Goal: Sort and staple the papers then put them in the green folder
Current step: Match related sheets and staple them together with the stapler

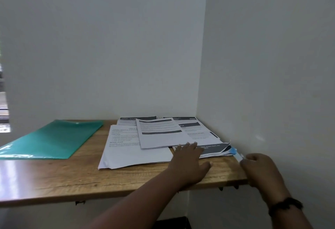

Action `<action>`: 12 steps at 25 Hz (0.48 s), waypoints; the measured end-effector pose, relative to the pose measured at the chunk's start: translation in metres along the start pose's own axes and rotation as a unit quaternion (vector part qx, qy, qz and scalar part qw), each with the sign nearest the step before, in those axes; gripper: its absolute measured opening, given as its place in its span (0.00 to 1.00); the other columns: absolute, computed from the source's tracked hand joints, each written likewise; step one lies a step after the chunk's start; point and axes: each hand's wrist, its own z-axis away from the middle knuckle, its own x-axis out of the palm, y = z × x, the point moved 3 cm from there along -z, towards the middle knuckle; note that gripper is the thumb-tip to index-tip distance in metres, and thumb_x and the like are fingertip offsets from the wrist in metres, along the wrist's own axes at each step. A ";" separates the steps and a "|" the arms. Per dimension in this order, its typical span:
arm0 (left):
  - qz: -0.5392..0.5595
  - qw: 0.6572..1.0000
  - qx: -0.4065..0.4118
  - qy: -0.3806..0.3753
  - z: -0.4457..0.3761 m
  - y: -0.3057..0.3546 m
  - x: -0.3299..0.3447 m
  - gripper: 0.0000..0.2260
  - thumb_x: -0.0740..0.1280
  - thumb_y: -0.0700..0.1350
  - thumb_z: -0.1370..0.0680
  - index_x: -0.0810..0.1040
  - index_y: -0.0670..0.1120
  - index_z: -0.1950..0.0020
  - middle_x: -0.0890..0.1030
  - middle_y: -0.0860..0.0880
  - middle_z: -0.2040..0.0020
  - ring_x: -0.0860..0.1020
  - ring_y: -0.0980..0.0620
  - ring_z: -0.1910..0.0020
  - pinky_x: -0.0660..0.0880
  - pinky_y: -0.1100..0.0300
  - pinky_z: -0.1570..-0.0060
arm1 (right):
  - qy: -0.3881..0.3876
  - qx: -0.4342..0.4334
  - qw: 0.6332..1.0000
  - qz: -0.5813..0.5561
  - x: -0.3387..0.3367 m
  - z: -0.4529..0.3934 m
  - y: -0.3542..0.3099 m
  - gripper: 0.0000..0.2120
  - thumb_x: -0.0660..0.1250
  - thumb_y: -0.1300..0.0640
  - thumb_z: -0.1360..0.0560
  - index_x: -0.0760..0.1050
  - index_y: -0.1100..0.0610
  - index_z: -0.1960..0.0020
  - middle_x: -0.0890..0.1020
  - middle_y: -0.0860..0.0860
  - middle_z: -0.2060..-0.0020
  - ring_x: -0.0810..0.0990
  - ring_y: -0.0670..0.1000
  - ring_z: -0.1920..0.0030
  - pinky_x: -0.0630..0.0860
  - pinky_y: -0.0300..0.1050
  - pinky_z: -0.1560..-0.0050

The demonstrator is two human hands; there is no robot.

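Several printed paper sets (pixel 159 134) lie overlapping on the right half of the wooden desk (pixel 54 179), in the corner by the walls. My left hand (pixel 190 163) lies flat with straight fingers on the near edge of a dark-banded paper set (pixel 213 150). My right hand (pixel 261 170) grips a blue and white stapler (pixel 235 153), whose blue tip sits at that set's lifted right corner. A green translucent folder (pixel 54 138) lies shut on the desk's left side.
White walls close the desk at the back and at the right (pixel 272 65). The desk's front edge runs just below my hands. A dark band circles my right wrist (pixel 284 207).
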 end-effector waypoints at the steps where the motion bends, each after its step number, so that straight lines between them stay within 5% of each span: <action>1: 0.006 1.000 0.008 0.009 0.003 -0.002 -0.005 0.28 0.57 0.62 0.21 0.62 0.51 0.24 0.59 0.48 0.22 0.55 0.48 0.23 0.46 0.48 0.24 | -0.027 0.024 0.989 -0.141 -0.004 0.000 -0.008 0.04 0.65 0.65 0.28 0.78 0.64 0.58 0.75 0.57 0.72 0.71 0.53 0.72 0.70 0.47 0.69; 4: 0.015 0.997 0.015 0.071 0.006 -0.028 -0.039 0.26 0.60 0.62 0.22 0.68 0.50 0.28 0.67 0.49 0.26 0.63 0.49 0.27 0.57 0.52 0.28 | -0.221 0.107 0.846 -0.474 0.014 0.011 -0.049 0.09 0.70 0.61 0.31 0.79 0.60 0.51 0.80 0.52 0.71 0.75 0.47 0.76 0.75 0.38 0.74; 7: 0.097 0.988 -0.074 0.099 0.004 -0.084 -0.077 0.23 0.63 0.61 0.23 0.72 0.51 0.32 0.71 0.50 0.31 0.68 0.49 0.31 0.65 0.54 0.33 | -0.368 0.121 0.758 -0.525 0.048 0.007 -0.089 0.34 0.80 0.58 0.57 0.80 0.61 0.51 0.81 0.54 0.65 0.79 0.51 0.70 0.79 0.43 0.68; 10: 0.191 0.958 -0.192 0.093 -0.002 -0.148 -0.099 0.15 0.66 0.58 0.24 0.77 0.49 0.44 0.78 0.47 0.44 0.76 0.47 0.43 0.70 0.58 0.47 | -0.412 0.140 0.742 -0.511 0.091 -0.007 -0.127 0.13 0.76 0.56 0.40 0.77 0.54 0.57 0.74 0.49 0.69 0.73 0.48 0.74 0.73 0.40 0.69; 12: 0.303 0.912 -0.258 0.099 -0.010 -0.186 -0.108 0.11 0.67 0.55 0.24 0.74 0.48 0.53 0.76 0.46 0.57 0.75 0.46 0.56 0.69 0.58 0.58 | -0.370 0.141 0.806 -0.441 0.124 -0.032 -0.144 0.07 0.71 0.56 0.30 0.73 0.53 0.61 0.70 0.48 0.72 0.67 0.47 0.77 0.69 0.37 0.73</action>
